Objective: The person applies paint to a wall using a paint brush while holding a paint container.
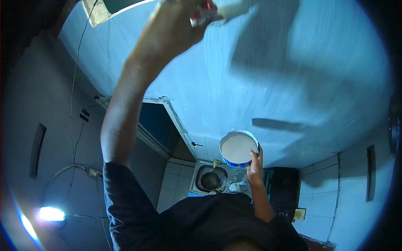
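My left hand (182, 23) is raised high in front of the wall, with its fingers closed around a paintbrush (205, 12) with red on it. The brush's pale bristles point right, against or close to the white-painted wall (213, 75), which shows vertical streaks; blur hides whether they touch. Lower down, my right hand (256, 166) grips the right side of a round paint bucket (238, 149). Off-white paint lies inside, and the outer wall is partly blue. The bucket is held above a steel sink unit.
Below are the sink basin (211, 178) with a round pot, a yellow-handled tap (215, 163), plastic bags (235, 186) and a dark stove (284, 185). A doorway (160, 125) opens at left. Wires (74, 78) hang down the left wall near a bright lamp (51, 214).
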Tool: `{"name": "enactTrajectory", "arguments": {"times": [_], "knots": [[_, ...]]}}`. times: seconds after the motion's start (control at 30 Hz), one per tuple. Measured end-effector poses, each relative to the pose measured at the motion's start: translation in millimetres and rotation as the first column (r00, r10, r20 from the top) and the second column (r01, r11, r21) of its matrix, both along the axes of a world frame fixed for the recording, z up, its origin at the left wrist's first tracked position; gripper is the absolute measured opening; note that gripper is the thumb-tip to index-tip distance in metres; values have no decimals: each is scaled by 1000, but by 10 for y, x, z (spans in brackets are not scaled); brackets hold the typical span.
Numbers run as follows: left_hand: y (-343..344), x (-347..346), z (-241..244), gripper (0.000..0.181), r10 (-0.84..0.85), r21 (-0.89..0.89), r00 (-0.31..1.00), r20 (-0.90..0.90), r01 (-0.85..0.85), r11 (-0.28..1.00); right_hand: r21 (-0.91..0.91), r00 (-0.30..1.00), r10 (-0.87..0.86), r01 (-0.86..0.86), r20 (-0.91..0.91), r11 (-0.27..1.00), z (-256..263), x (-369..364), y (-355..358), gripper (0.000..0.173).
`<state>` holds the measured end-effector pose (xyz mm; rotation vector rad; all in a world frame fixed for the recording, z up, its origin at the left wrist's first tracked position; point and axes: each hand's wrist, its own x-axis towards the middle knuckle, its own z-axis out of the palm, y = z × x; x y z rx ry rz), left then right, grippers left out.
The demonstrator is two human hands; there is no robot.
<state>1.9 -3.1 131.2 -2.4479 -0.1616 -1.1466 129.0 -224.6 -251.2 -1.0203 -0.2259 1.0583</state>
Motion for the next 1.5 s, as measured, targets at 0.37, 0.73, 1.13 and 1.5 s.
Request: {"name": "enactTrajectory", "arguments": {"times": [0.37, 0.73, 1.13, 1.5], "knots": [[84, -34, -584, 28, 162, 213, 964, 210, -206, 955, 97, 963, -24, -2, 269, 995, -229, 24, -10, 53], [-193, -160, -2977, 44, 146, -130, 983, -110, -160, 979, -47, 983, 133, -128, 129, 991, -692, 172, -119, 54], [486, -70, -856, 23, 30, -414, 999, -27, -38, 910, -119, 992, 55, -41, 113, 992, -766, 341, -59, 59], [481, -230, -1504, 46, 82, -185, 968, 237, -37, 982, 28, 987, 74, -79, 142, 996, -626, 245, -53, 60]]}}
